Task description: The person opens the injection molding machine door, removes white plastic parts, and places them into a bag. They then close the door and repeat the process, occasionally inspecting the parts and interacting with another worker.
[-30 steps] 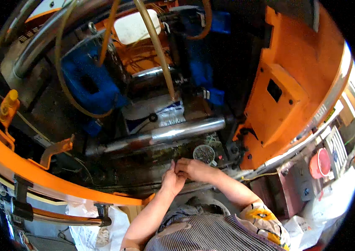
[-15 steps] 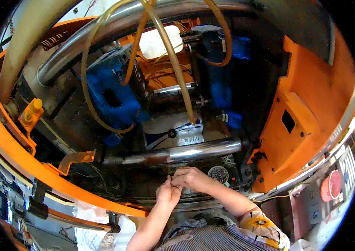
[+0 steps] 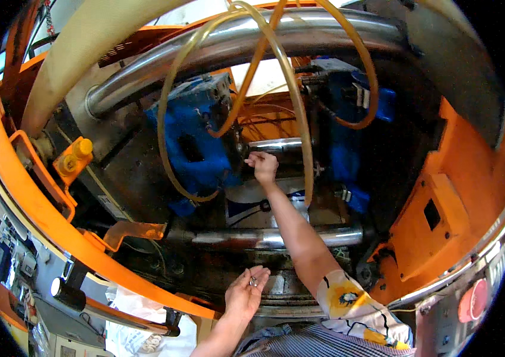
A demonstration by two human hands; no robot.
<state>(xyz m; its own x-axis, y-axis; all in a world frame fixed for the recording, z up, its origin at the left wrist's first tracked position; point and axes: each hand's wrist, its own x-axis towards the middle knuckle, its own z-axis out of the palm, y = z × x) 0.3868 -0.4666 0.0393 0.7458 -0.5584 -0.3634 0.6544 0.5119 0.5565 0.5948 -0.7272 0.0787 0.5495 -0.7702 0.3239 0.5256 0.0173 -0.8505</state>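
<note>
Far left, a blue, boxy metal block [image 3: 202, 122]. Near, your bare left hand [image 3: 242, 298], spread palm-up; beside the block, your bare right hand [image 3: 264, 168], fingertips together, contents unclear. Small silvery metal pieces [image 3: 253, 281] lie unused in your left palm; what's done isn't visible.

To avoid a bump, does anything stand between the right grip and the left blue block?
Nothing visible stands between the right grip and the left blue block; one hose hangs right of that grip.

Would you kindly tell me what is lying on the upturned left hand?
On the left hand lie small metallic-looking pieces, too small to count or identify. The part of the hand directly beneath them is covered.
</note>
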